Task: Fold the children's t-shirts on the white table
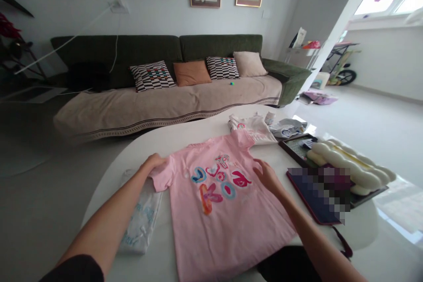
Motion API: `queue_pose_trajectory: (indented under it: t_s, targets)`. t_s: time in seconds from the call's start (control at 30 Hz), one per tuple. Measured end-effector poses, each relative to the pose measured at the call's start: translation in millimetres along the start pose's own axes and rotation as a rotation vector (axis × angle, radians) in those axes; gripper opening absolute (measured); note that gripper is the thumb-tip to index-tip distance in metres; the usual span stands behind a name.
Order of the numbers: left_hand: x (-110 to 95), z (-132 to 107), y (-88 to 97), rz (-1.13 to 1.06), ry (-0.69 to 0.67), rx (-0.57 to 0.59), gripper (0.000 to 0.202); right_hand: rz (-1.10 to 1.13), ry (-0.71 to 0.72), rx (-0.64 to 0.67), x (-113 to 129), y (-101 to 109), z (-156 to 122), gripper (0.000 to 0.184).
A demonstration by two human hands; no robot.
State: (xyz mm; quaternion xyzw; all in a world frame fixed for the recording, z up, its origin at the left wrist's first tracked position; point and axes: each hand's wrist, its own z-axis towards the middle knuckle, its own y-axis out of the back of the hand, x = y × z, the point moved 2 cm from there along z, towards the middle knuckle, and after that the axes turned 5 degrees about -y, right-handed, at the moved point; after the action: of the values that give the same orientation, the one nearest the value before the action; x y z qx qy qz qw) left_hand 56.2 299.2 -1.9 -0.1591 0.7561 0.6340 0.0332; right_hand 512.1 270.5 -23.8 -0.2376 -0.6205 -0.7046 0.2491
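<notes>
Pink T-shirt lies flat, front up, on white counter. Multicoloured chest lettering, not legible. Left hand: fingers clenched on near sleeve hem. Right hand rests at opposite side seam; grip cannot be told.

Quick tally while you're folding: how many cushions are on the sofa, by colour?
Black-and-white checked cushions: 2
Orange cushion: 1
Beige cushion: 1
Total: 4

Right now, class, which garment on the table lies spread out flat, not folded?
The pink T-shirt with colourful letters; the white top beyond it and the pale garment left of it are folded.
</notes>
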Motion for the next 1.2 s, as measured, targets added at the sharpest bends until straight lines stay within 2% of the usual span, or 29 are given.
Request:
queue_pose_trajectory:
  t_s: [0.1,0.2,0.33,0.43,0.53,0.6,0.67,0.73,0.8,0.83,0.93,1.0,1.07,1.2]
  targets:
    - [10,16,-4.3,0.002,-0.007,0.076,0.027,0.11,-0.235,-0.117,-12,-10,48,0.047]
    - [6,31,-1.0,0.006,-0.081,0.066,0.022,0.138,-0.343,-0.154,-10,-26,78,0.052]
    - [4,49,11.6,0.041,-0.107,-0.036,0.027,0.116,-0.393,-0.229,-9,-32,95,0.039]
    - [15,51,11.4,0.083,-0.008,-0.058,0.038,0.058,-0.405,-0.294,-4,-23,93,0.034]
    - [35,47,4.3,0.072,0.148,-0.02,0.051,0.018,-0.356,-0.328,22,-20,63,0.036]
    - [46,42,1.1,0.02,0.199,-0.011,0.056,0.01,-0.164,-0.257,52,-32,20,0.04]
    - [50,28,0.6,-0.021,0.221,-0.08,0.06,0.006,0.159,-0.005,85,-55,-38,0.045]
    - [48,1,0.0,-0.013,0.216,-0.256,0.061,-0.101,0.369,0.285,108,-81,-99,0.052]
    - [41,-42,-7.1,0.04,0.155,-0.416,0.059,-0.215,0.423,0.443,116,-99,-145,0.059]
    - [37,-66,-14.5,0.071,0.106,-0.437,0.057,-0.256,0.417,0.481,117,-104,-159,0.062]
    - [36,-128,-43.5,0.142,0.051,-0.306,0.056,-0.297,0.374,0.498,114,-107,-171,0.06]
    - [46,-149,-55.3,0.165,0.094,-0.255,0.059,-0.301,0.369,0.511,113,-106,-168,0.06]
    - [61,-150,-55.6,0.157,0.194,-0.264,0.062,-0.307,0.376,0.521,112,-107,-166,0.059]
    - [80,-125,-37.9,0.08,0.345,-0.231,0.065,-0.309,0.429,0.483,109,-111,-170,0.058]
